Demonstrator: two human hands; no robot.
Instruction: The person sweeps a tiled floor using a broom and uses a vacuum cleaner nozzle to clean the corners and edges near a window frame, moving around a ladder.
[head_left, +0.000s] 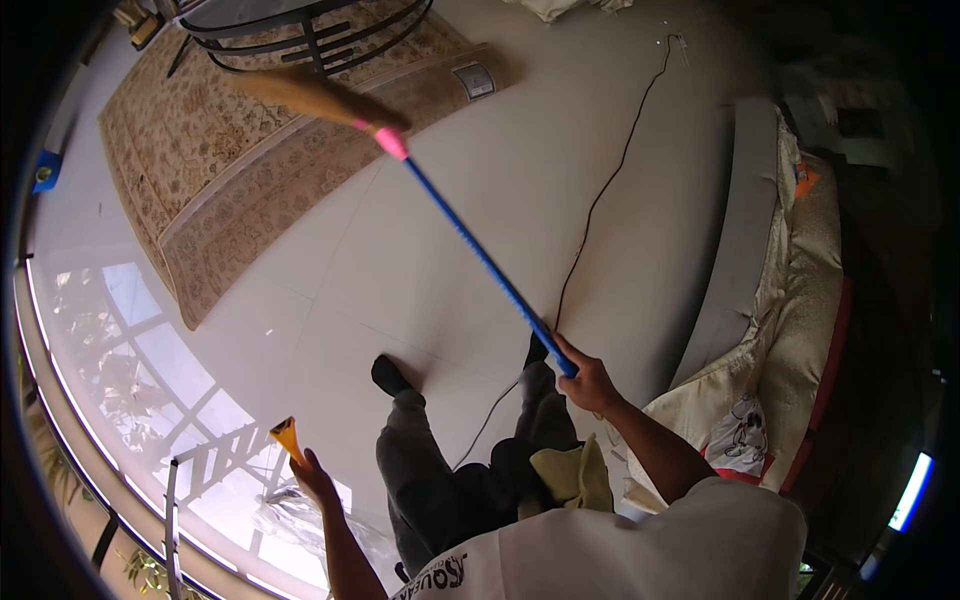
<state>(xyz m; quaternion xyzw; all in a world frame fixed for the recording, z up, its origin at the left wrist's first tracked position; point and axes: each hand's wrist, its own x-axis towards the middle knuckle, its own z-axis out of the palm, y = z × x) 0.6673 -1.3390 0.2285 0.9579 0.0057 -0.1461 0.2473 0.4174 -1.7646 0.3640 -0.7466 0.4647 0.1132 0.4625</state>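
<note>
My right hand (590, 384) grips the end of a broom's blue handle (480, 255). The broom slants away toward the upper left, with a pink collar (390, 141) below its soft brown bristles (307, 94). Those bristles look blurred and overlap the patterned rug; whether they touch it I cannot tell. Low on the left, my left hand (311, 476) holds a yellow object with a flared, hollow end (286, 435), whose lower part is hidden in the fingers. A pale yellow cloth (574, 476) hangs at my waist.
The rug (225, 142) has its near edge folded over, under a table's curved dark metal base (315, 41). A dark cable (600, 195) crosses the tiled floor past my feet. A sofa with a gold cover (799, 300) stands right; clear plastic sheeting (300, 514) lies left.
</note>
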